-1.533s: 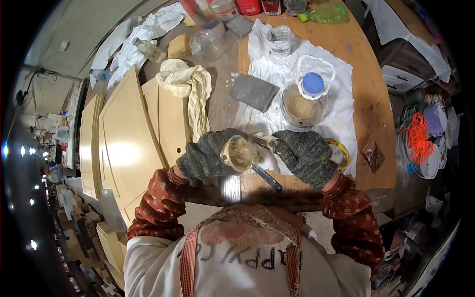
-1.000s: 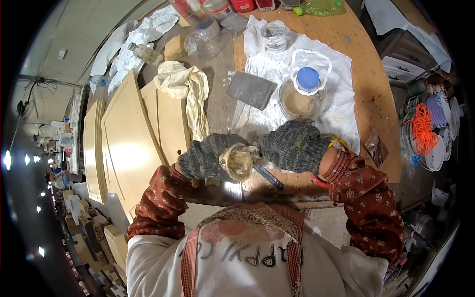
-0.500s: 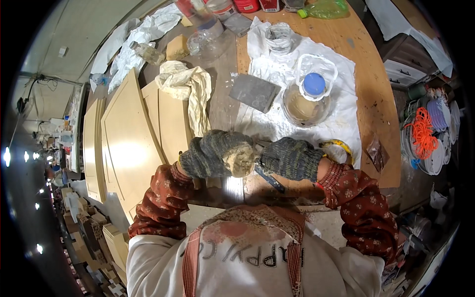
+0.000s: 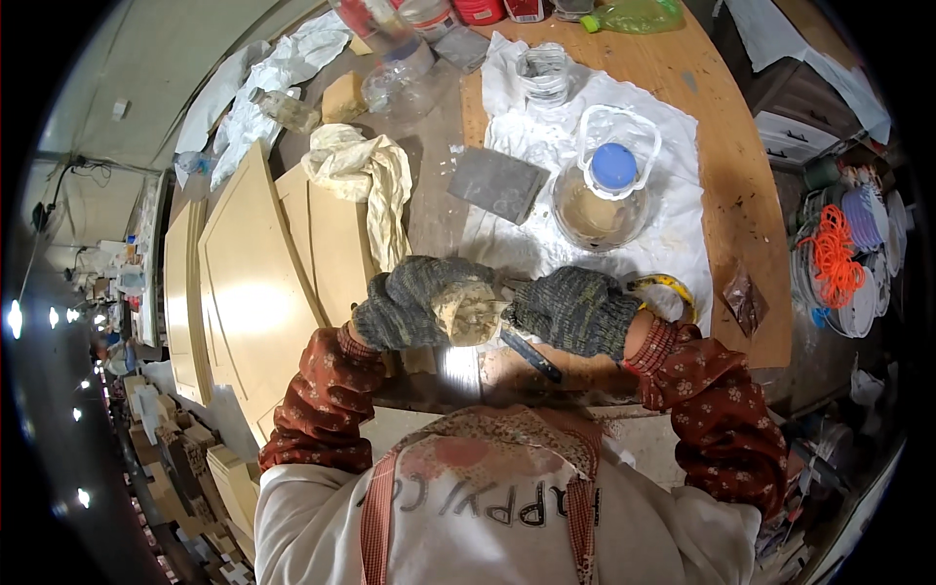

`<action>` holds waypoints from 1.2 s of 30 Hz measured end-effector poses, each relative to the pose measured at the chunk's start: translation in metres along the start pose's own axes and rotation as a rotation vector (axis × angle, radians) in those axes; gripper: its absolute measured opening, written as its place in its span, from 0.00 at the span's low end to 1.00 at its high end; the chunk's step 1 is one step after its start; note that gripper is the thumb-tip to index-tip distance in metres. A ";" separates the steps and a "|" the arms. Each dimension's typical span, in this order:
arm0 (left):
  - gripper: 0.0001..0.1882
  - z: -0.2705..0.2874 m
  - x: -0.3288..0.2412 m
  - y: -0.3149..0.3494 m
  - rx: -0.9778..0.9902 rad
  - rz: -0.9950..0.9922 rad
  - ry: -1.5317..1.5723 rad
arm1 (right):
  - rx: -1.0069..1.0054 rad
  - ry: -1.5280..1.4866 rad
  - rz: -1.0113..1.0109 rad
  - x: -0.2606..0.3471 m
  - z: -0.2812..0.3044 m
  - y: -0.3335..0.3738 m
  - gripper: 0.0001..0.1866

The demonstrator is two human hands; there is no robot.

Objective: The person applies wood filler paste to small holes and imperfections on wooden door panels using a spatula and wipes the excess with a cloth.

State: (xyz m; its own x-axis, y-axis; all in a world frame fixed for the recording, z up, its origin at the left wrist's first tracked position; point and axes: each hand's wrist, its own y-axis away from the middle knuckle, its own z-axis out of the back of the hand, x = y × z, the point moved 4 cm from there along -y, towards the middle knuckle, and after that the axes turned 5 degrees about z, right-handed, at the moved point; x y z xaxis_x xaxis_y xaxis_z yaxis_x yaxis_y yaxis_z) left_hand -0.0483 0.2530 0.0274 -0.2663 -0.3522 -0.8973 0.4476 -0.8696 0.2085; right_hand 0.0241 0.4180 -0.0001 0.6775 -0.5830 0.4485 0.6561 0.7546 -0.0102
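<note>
My left hand [image 4: 414, 297], in a dark grey knit glove, is closed around a small round beige tub [image 4: 475, 314] smeared with putty-like stuff. My right hand [image 4: 575, 310], in a matching glove, grips a thin tool whose visible end meets the tub's right edge; its kind is mostly hidden by the fingers. Below the right hand, a dark utility knife [image 4: 532, 355] lies at a slant near the table's front edge. Just right of that hand sits a roll of yellow tape [image 4: 668, 285]. Beyond the hands lies a flat grey sanding pad [image 4: 498, 184].
A clear jug with a blue cap [image 4: 614, 166] stands on a white cloth [image 4: 673, 127]. Cream cabinet panels [image 4: 255, 292] lean at left, beside a crumpled cream cloth [image 4: 375, 180]. A sponge block [image 4: 344, 97], bottles and a green bottle [image 4: 636, 16] are at the back.
The tub has been tipped slightly in my left hand, so a different part of its smeared surface shows. Both hands stay close together; the view has shifted a little.
</note>
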 end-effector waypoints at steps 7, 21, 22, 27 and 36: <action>0.30 0.008 -0.002 -0.001 0.022 -0.065 -0.267 | -0.175 -0.037 0.016 0.004 0.030 0.004 0.11; 0.28 0.014 0.003 0.002 -0.143 -0.317 -0.459 | -0.050 -0.153 -0.030 -0.011 -0.009 -0.007 0.08; 0.28 0.015 0.004 0.002 -0.140 -0.319 -0.461 | -0.053 -0.152 -0.032 -0.014 -0.016 -0.006 0.08; 0.30 0.014 -0.009 0.007 -0.328 -0.481 -0.820 | -0.375 0.071 0.192 -0.013 -0.019 -0.004 0.12; 0.33 0.015 -0.016 0.009 -0.483 -0.434 -1.056 | -0.475 -0.018 0.097 -0.006 -0.015 0.004 0.14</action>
State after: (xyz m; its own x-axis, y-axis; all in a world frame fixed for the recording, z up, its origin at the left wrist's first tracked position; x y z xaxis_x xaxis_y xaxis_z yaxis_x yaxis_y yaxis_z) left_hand -0.0532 0.2460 0.0495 -0.9282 -0.3677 -0.0562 0.3592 -0.8465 -0.3930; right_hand 0.0272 0.4196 -0.0165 0.7397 -0.5087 0.4405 0.6725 0.5819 -0.4573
